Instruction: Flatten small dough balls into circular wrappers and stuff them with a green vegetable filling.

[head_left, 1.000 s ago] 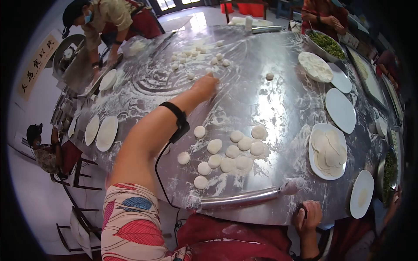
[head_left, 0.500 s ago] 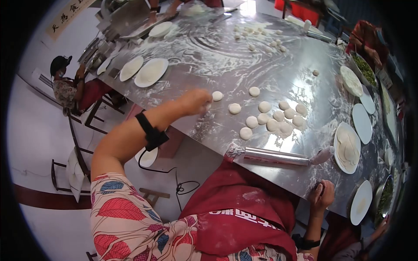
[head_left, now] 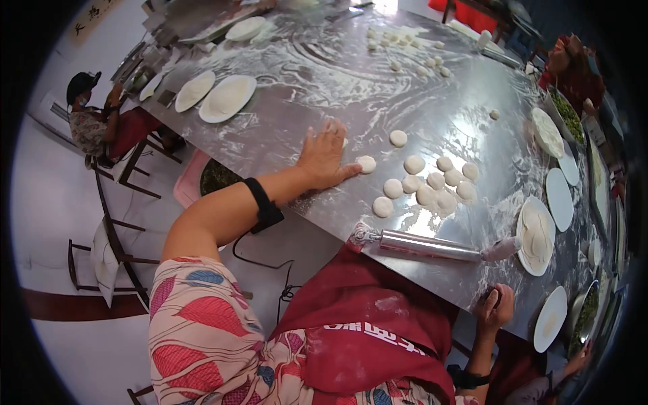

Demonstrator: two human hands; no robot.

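My left hand (head_left: 324, 156) lies palm down on the metal table with its fingers spread, over the spot of a dough disc; only a sliver of white shows beside the fingers. Its thumb tip touches or nearly touches another dough disc (head_left: 366, 164). Several flattened dough discs (head_left: 426, 195) sit grouped to the right, some touching. At the table's near edge, my right hand (head_left: 497, 307) is curled closed; what it holds, if anything, is hidden. Between the hands, a metal rolling pin (head_left: 430, 246) with floury handles lies along the near edge.
Floury plates (head_left: 227, 99) stand at the left edge. A plate of flat wrappers (head_left: 537, 236), more plates (head_left: 550, 319) and bowls of green filling (head_left: 565, 116) line the right. Small dough pieces (head_left: 398, 39) lie at the back. A seated person (head_left: 94, 121) is left; others are right.
My left hand, blurred and bunched beside a dough disc before, has come down flat with fingers spread and now covers most of that disc. My right hand has stayed curled by the edge.
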